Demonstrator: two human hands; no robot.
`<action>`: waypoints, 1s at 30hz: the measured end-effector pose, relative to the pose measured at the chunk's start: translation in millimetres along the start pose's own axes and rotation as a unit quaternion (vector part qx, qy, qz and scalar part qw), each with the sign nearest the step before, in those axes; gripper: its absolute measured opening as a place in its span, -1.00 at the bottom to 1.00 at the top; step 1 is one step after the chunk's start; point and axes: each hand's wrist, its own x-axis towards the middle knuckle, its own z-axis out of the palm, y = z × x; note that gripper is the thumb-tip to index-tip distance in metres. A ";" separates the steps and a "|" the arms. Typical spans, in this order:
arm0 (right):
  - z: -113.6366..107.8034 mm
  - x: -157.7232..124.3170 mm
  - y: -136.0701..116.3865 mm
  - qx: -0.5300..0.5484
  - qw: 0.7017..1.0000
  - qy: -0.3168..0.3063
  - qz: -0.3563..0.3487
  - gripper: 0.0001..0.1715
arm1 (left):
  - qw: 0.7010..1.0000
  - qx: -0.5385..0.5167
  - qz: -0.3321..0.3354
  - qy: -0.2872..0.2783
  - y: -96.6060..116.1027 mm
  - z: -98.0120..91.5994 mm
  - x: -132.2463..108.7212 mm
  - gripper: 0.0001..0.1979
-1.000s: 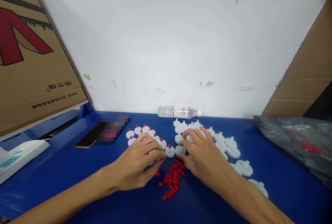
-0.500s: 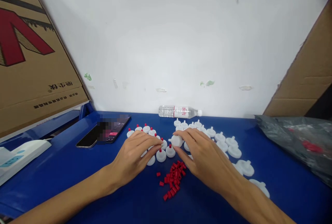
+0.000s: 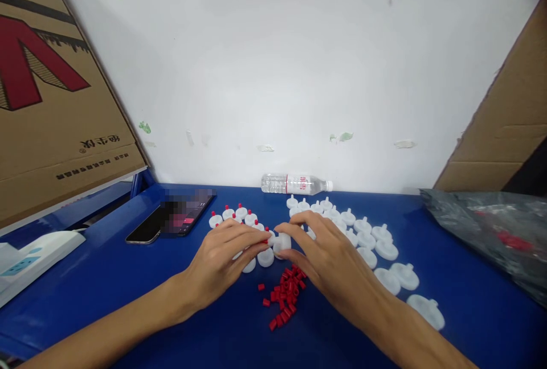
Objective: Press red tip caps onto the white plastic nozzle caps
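My right hand (image 3: 329, 252) grips a white plastic nozzle cap (image 3: 282, 242) by its wide base, between thumb and fingers, with the nozzle turned left. At that nozzle's end, my left hand (image 3: 224, 250) is closed in a pinch, and a bit of red shows at its fingertips, a small red cap mostly hidden by them. Below and between the hands lies a loose pile of small red caps (image 3: 287, 292). White nozzle caps with red tips (image 3: 228, 213) stand behind and beside my left hand. Bare white nozzle caps (image 3: 386, 248) are spread behind and to the right of my right hand.
A clear plastic bottle (image 3: 294, 184) lies against the white wall. Two phones (image 3: 147, 229) rest on the blue table at left, near a white power strip (image 3: 38, 261). A grey plastic bag (image 3: 482, 232) sits at right. Cardboard (image 3: 64, 130) stands on both sides.
My right hand has moved left, bringing the white nozzle cap up to my left fingertips. My left hand has stayed nearly in place.
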 end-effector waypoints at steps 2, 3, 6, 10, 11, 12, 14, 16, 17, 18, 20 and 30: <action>1.3 -0.7 -1.1 0.032 0.999 0.004 0.008 -0.72 | 1.000 0.010 -0.010 -0.002 -0.9 0.1 -0.7 -0.77; 2.0 -1.0 -2.0 0.053 0.999 0.002 0.008 -0.71 | 1.000 0.016 -0.015 -0.006 -1.4 -0.1 -0.8 -0.76; 3.1 -1.8 -5.4 0.101 0.995 0.009 -0.002 -0.66 | 0.999 0.014 -0.021 -0.033 -2.1 -0.9 0.3 -0.80; 1.4 -1.2 -10.0 0.114 0.992 0.053 -0.013 -0.66 | 0.995 -0.055 -0.036 -0.068 3.4 -3.4 4.6 -0.85; 0.5 -0.7 -11.3 0.118 0.991 0.063 -0.015 -0.66 | 0.993 -0.073 -0.051 -0.074 6.0 -4.4 5.8 -0.85; -0.3 0.0 -12.8 0.123 0.990 0.072 -0.017 -0.66 | 0.991 -0.088 -0.066 -0.078 8.8 -5.4 6.7 -0.84; -1.6 1.3 -16.2 0.130 0.988 0.084 -0.025 -0.67 | 0.986 -0.114 -0.093 -0.083 13.5 -6.8 7.7 -0.80; -2.0 2.3 -19.6 0.130 0.987 0.088 -0.030 -0.68 | 0.980 -0.138 -0.110 -0.091 15.8 -6.8 7.2 -0.79; -1.9 2.5 -21.1 0.130 0.987 0.087 -0.031 -0.69 | 0.977 -0.151 -0.117 -0.095 16.0 -6.3 6.6 -0.79; -1.6 2.5 -22.3 0.129 0.987 0.087 -0.034 -0.71 | 0.975 -0.162 -0.121 -0.098 15.6 -5.7 5.9 -0.78; -1.1 2.2 -23.5 0.129 0.987 0.091 -0.040 -0.72 | 0.972 -0.177 -0.119 -0.098 14.4 -4.7 4.8 -0.77; -7.2 4.0 -17.9 0.053 0.997 0.049 -0.037 -0.74 | 0.990 -0.118 -0.053 -0.054 16.4 -4.4 10.3 -0.90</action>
